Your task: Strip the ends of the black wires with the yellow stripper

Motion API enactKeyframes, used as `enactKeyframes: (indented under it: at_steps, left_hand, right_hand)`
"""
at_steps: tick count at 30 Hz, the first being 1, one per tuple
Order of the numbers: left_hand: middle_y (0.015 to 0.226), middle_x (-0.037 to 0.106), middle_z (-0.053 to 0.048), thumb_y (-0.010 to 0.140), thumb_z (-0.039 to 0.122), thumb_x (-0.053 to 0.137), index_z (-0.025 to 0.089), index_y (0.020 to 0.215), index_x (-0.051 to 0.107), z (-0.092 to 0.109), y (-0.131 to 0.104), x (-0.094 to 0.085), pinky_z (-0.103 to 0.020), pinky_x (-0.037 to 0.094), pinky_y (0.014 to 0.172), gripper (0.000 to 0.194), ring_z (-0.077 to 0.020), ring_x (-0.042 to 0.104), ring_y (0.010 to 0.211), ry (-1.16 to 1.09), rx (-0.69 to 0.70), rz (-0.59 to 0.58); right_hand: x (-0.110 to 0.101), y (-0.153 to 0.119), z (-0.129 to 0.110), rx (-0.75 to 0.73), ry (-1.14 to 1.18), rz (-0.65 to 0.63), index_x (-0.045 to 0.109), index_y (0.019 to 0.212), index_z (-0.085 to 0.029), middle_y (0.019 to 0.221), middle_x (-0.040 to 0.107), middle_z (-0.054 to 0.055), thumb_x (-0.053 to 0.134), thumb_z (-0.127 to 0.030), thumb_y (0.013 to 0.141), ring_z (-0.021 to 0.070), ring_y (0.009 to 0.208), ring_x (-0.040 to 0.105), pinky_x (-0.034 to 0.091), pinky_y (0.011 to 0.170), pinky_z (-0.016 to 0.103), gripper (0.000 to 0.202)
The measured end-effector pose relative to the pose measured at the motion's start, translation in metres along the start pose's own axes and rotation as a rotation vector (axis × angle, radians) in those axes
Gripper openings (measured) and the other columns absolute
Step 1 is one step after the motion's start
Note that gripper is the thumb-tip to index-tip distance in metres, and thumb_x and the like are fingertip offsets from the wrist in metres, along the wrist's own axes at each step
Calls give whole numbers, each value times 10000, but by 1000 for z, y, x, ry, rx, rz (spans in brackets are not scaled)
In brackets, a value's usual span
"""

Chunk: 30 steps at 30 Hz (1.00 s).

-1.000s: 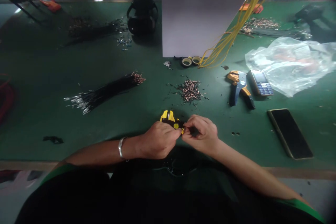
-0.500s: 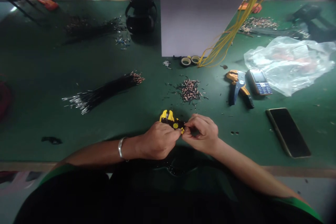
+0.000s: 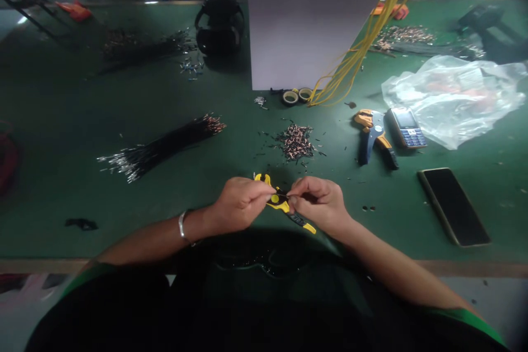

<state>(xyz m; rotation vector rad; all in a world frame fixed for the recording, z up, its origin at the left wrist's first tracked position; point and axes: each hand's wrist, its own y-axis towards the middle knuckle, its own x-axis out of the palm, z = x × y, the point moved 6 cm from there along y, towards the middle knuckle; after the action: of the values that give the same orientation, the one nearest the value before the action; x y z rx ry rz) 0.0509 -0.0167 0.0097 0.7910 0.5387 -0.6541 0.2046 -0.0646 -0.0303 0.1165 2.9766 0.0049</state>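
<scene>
Between my two hands a short thin wire (image 3: 282,194) stretches over the table. My left hand (image 3: 241,206), with a silver bangle on its wrist, pinches one end between thumb and fingertips. At the other end, my right hand (image 3: 319,202) is closed in a similar pinch. Right under the wire lies a yellow and black wire stripper (image 3: 284,207), its jaws pointing to the upper left and partly covered by my hands. A pile of short black pieces with copper ends (image 3: 296,142) sits just beyond the hands.
To the left lies a bundle of black wires (image 3: 165,144). On the right are an orange and blue stripping tool (image 3: 374,135), a keypad phone (image 3: 407,127), a smartphone (image 3: 454,207) and a clear plastic bag (image 3: 457,99). Yellow wires (image 3: 358,55) hang beside a pale panel (image 3: 309,22).
My left hand has let go of the wire stripper, which now lies on the table, and moved slightly up and left. It now pinches the wire alongside my right hand.
</scene>
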Motion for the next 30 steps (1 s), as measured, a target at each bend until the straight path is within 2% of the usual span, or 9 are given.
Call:
enactKeyframes:
  at_steps: [2,4,10,19,30]
  left_hand:
    - [679,736,-13,841,113,584,145,828,699,-8,4,-3,-170,489,537,120,-92,660,565,-81,-109,-28]
    - [676,735,-6,831,122,587,148,812,710,-12,7,-4,-157,478,526,128,-81,649,555,-174,-209,-63]
    - [640,715,1,804,164,591,152,790,730,-20,4,-1,-158,450,516,140,-72,608,539,-291,-440,-117]
    - [685,733,-13,797,183,577,164,795,734,-19,4,-1,-184,463,547,158,-88,626,579,-313,-496,-117]
    - [704,742,-20,794,168,587,159,801,736,-21,2,1,-186,469,560,149,-95,643,601,-312,-518,-113]
  right_hand:
    - [5,1,7,119,244,-104,646,703,-179,548,639,1,653,-225,749,123,471,557,443,476,268,66]
    - [7,1,12,166,408,-164,666,752,-170,548,650,-2,694,-244,770,120,463,568,449,481,267,81]
    - [10,2,19,183,582,-193,693,796,-159,522,620,-20,746,-273,784,153,524,646,497,529,281,125]
    - [9,2,19,147,607,-193,728,861,-181,592,659,-7,738,-260,805,148,569,657,552,613,316,97]
    - [7,2,24,165,581,-157,725,831,-180,617,683,4,781,-251,750,132,547,625,522,578,294,121]
